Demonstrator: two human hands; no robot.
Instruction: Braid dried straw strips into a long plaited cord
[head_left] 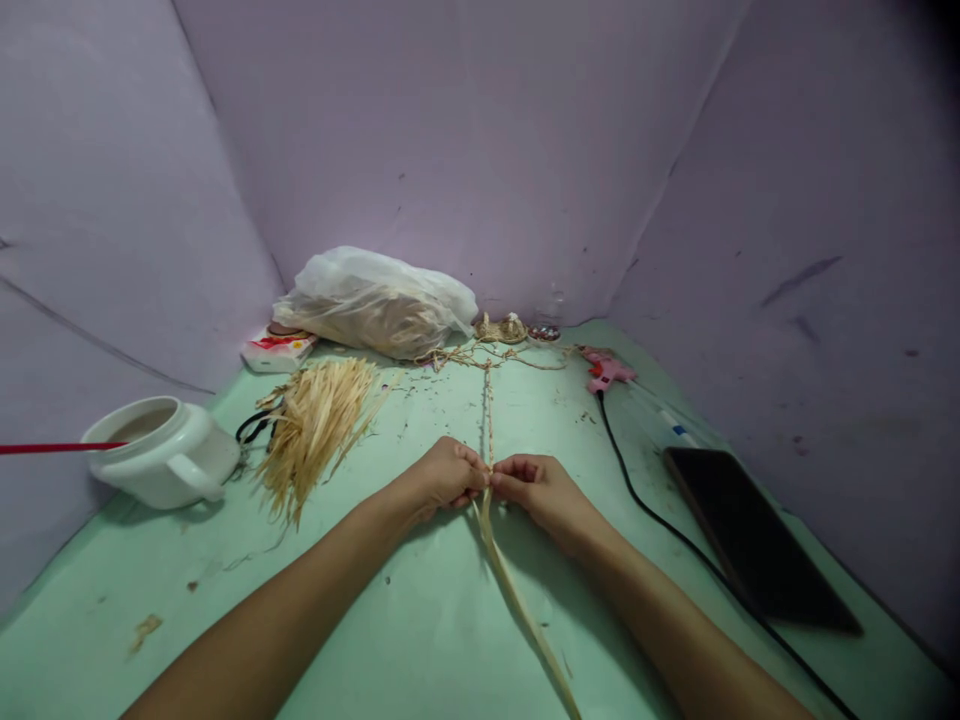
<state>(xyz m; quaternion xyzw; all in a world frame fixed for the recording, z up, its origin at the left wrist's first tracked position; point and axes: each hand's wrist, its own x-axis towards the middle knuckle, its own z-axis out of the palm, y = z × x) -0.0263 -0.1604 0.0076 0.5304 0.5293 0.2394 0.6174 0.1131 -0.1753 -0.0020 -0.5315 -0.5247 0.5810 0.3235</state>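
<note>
My left hand (451,474) and my right hand (531,478) meet at the middle of the table, fingertips almost touching. Both pinch a thin braided cord (490,410) of pale straw-like fibre, which runs straight away from me toward the back. On my side of the fingers, loose fibre strands (517,598) trail down over the near edge of the view. The exact crossing of the strands is hidden between my fingertips. Left of my hands lies a bundle of dry fibre strips (322,425).
A white pot (202,440) with a red stick stands at left. A plastic bag (375,300) and a small box (279,352) sit at the back. On the right are a pink glue gun (606,370), its black cable (652,508) and a dark tablet-like slab (757,540).
</note>
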